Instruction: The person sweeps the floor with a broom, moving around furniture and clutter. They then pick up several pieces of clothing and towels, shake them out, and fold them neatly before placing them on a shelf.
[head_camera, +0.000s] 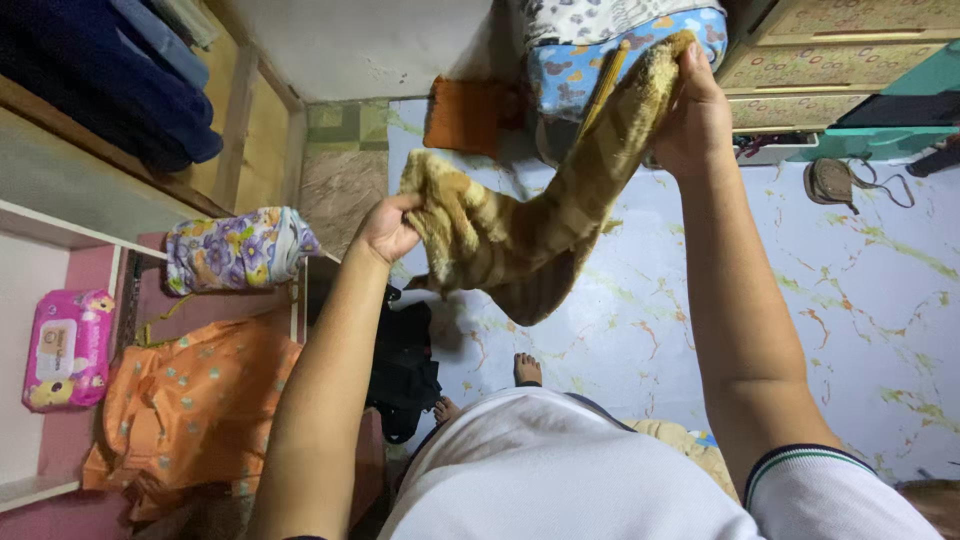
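Towel (530, 235) — brown striped, stretched between hands: left hand (388, 228) pinching one end, right hand (695, 115) gripping other.

A towel (530, 225) hangs between the left hand (388, 228) and the higher right hand (695, 110); a bag (402, 365) lies below, a purse (832, 181) right.

One soft pack on the shelf at my far left.

I see a flat, rectangular pink plastic wipes packet (67, 349) lying on the pale pink shelf (40, 270), with a white oval flap on its face and small yellow cartoon figures at its corners. I spot no signs or screens.
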